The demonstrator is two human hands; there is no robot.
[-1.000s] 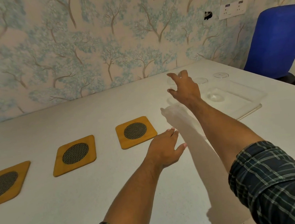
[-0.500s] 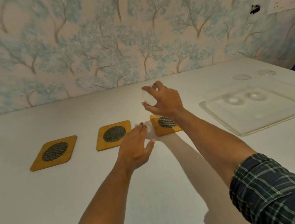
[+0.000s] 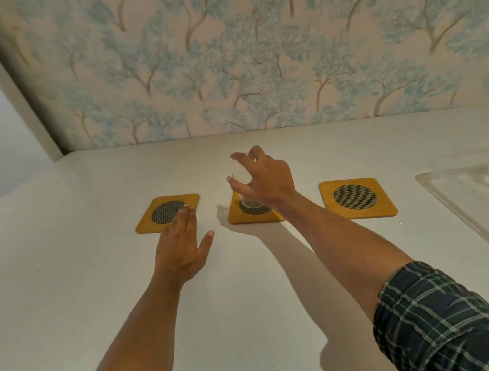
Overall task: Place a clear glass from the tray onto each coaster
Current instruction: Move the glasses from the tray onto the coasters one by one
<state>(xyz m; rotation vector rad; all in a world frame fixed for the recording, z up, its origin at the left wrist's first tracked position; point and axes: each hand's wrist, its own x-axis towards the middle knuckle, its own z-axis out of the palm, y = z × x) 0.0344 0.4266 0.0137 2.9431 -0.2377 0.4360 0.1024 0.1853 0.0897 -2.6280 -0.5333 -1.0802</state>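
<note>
Three yellow square coasters with dark mesh discs lie in a row on the white table: left coaster [image 3: 168,213], middle coaster [image 3: 237,215], right coaster [image 3: 357,198]. My right hand [image 3: 262,180] grips a clear glass [image 3: 240,176] from above, its base on or just above the middle coaster's disc. My left hand [image 3: 183,245] hovers flat and empty, fingers apart, over the near right corner of the left coaster. The clear tray [image 3: 467,204] lies at the right edge, mostly cut off.
The table [image 3: 94,280] meets a tree-patterned wall [image 3: 252,61] at the back. Its near edge runs along the bottom of the view. A pale wall corner stands at the far left.
My right hand carried the glass from the tray leftward, past the right coaster, down to the middle coaster. My view swung left; the chair and most of the tray left the frame.
</note>
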